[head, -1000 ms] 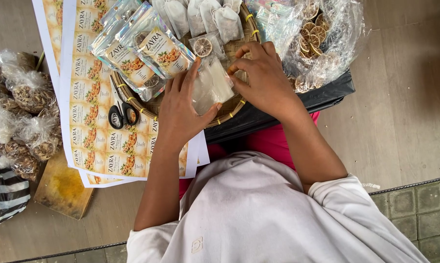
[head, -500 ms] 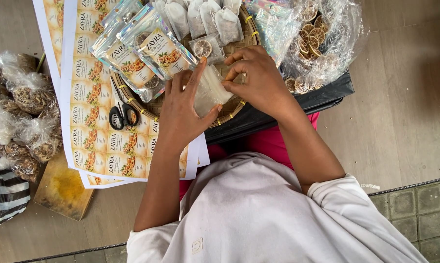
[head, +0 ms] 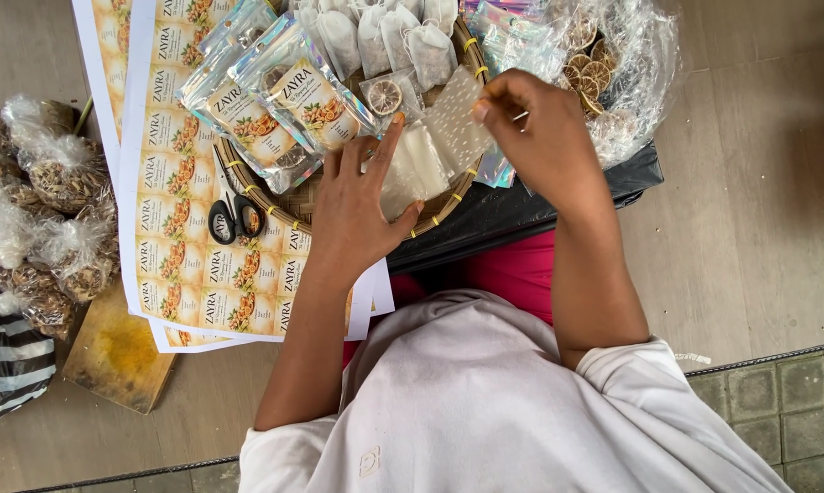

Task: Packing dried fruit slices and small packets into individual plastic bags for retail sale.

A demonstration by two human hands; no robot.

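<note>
My right hand pinches a small clear empty pouch and lifts it off a stack. My left hand lies flat on that stack of clear pouches, which rests on the front of a round woven tray. On the tray lie filled white mesh bags, a small pouch with a dried citrus slice and two labelled shiny pouches.
Black-handled scissors lie on sheets of printed labels to the left. Plastic bags of dried goods and a wooden board sit further left. A clear bag of dried citrus slices is at the upper right.
My right hand has risen from the pouch stack and pulled one clear pouch up to the right. My left hand stays pressed on the stack.
</note>
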